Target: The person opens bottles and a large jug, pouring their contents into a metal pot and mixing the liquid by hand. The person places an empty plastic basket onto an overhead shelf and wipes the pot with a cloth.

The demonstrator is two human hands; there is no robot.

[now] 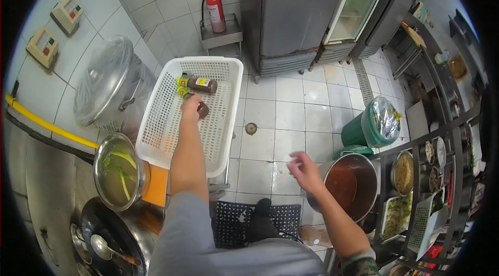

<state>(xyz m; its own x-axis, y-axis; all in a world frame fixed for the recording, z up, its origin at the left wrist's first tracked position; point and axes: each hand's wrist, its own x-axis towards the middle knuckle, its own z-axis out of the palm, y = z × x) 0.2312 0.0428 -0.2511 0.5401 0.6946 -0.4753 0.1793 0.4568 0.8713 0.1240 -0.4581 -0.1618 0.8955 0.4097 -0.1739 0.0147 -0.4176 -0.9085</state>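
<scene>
A white perforated plastic basket (221, 156) stands at the left centre. In it lies a brown bottle (202, 85) with a yellow-green cap. My left hand (191, 107) is closed round a second brown bottle (203, 111) of the same kind, just below the first, inside the basket. My right hand (303, 171) hangs in the air over the tiled floor, fingers partly curled and apart, holding nothing. It is just left of a large metal pot (374, 182) of reddish-brown liquid.
A metal bowl (122, 194) with green vegetables in liquid and a dark wok (104, 224) with a ladle (100, 247) are at the lower left. A green bin (358, 129), food shelves (384, 172), fridges (304, 11) and a fire extinguisher (214, 13) stand around.
</scene>
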